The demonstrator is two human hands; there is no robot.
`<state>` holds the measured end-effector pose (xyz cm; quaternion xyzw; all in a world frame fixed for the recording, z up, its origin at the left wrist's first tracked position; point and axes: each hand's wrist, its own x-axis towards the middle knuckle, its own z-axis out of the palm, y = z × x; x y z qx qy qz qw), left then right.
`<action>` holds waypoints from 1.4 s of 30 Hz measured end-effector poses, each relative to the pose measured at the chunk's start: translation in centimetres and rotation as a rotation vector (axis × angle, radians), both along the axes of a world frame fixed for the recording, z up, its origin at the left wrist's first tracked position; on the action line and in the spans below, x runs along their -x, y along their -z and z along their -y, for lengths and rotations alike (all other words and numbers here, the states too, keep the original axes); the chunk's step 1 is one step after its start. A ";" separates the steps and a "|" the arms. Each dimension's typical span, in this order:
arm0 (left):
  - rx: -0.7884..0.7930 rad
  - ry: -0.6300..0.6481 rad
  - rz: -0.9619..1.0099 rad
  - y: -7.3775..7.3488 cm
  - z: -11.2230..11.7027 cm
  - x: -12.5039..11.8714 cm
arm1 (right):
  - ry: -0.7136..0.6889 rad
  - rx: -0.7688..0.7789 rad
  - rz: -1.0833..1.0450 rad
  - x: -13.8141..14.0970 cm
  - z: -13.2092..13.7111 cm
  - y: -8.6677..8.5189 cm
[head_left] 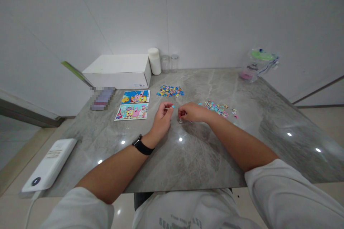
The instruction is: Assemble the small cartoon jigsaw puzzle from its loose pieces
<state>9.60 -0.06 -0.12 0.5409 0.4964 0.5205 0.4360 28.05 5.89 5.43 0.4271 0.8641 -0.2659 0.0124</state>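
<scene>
My left hand [162, 114], with a black watch on its wrist, pinches a small light-blue jigsaw puzzle piece [173, 107] between thumb and fingertips. Just to the right, my right hand [192, 112] is closed with its fingertips pointing down at the table; whatever it may hold is hidden. Beneath it a few loose pieces [180, 121] lie on the stone-patterned table. Beyond my right hand is a scattered pile of pastel puzzle pieces [215, 107]. A second pile, blue and yellow [170, 91], sits farther back. Two cartoon picture cards [133, 111] lie left of my left hand.
A white box [115, 78] stands at the back left, with a white bottle [154, 61] and two clear jars [174, 63] beside it. A phone [103, 98] and a white power bank [49, 164] lie left. A plastic bag [258, 65] rests at the back right.
</scene>
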 end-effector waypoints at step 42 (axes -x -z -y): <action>-0.689 0.536 -0.686 -0.4 3.1 -1.1 | 0.199 -0.216 0.239 -13.0 -0.5 -0.8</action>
